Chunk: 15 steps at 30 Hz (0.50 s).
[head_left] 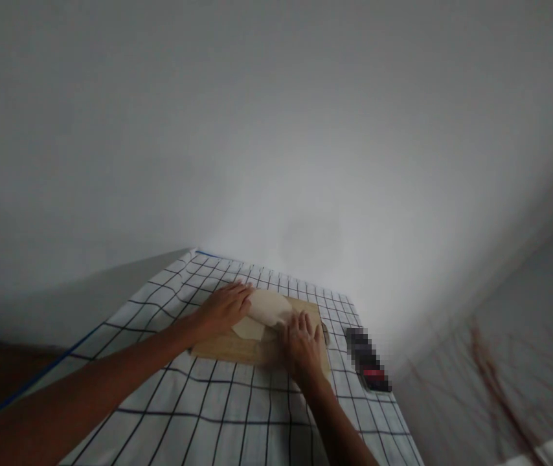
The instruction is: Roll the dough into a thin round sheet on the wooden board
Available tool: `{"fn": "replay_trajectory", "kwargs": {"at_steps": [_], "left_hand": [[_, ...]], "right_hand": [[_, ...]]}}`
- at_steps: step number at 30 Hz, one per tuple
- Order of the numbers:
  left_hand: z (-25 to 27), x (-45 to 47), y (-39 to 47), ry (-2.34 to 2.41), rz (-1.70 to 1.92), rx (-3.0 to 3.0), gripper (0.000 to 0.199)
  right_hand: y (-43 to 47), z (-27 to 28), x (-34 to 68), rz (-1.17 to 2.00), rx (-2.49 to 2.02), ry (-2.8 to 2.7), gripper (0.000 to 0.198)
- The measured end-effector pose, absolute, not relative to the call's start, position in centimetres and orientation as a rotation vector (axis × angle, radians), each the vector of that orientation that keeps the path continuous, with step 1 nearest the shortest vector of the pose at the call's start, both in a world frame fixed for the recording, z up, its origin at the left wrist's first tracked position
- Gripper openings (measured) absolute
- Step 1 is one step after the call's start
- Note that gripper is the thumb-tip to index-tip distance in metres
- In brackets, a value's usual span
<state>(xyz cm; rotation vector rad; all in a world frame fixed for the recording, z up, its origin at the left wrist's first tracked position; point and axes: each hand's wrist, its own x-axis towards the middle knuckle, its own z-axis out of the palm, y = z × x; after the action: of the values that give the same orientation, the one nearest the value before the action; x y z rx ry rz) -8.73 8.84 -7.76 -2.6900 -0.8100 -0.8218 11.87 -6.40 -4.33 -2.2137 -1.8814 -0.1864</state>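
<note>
A pale sheet of dough point(269, 307) lies on a wooden board point(237, 353), with a raised, rolled-looking band crossing it between my hands. A flatter part of the dough shows on the near side of this band. My left hand point(228, 304) rests palm down at the dough's left end, fingers stretched out close together. On the right end presses my right hand point(302, 343), its fingers spread and slightly bent. A small rounded brownish end point(326, 333) sticks out past the right hand. Whether a rolling pin lies inside the band is hidden.
The board stands on a table with a white, black-checked cloth point(228, 401). A dark, pixelated object with a red patch point(373, 373) lies near the right edge. Behind rises a plain wall point(276, 162). Blurred reddish-brown twigs point(490, 369) stand at the lower right.
</note>
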Motion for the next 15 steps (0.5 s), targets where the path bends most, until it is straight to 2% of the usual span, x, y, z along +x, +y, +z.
{"fn": "replay_trajectory", "kwargs": {"at_steps": [7, 15], "left_hand": [[-8.8, -12.9, 4.7, -0.884, -0.871, -2.738, 0.049], [-7.6, -9.7, 7.2, -1.004, -0.782, -2.688, 0.045]], "right_hand": [[-12.3, -6.6, 9.0, -0.243, -2.048, -1.916, 0.059], [-4.0, -4.7, 14.5, -0.137, -2.056, -2.031, 0.059]]}}
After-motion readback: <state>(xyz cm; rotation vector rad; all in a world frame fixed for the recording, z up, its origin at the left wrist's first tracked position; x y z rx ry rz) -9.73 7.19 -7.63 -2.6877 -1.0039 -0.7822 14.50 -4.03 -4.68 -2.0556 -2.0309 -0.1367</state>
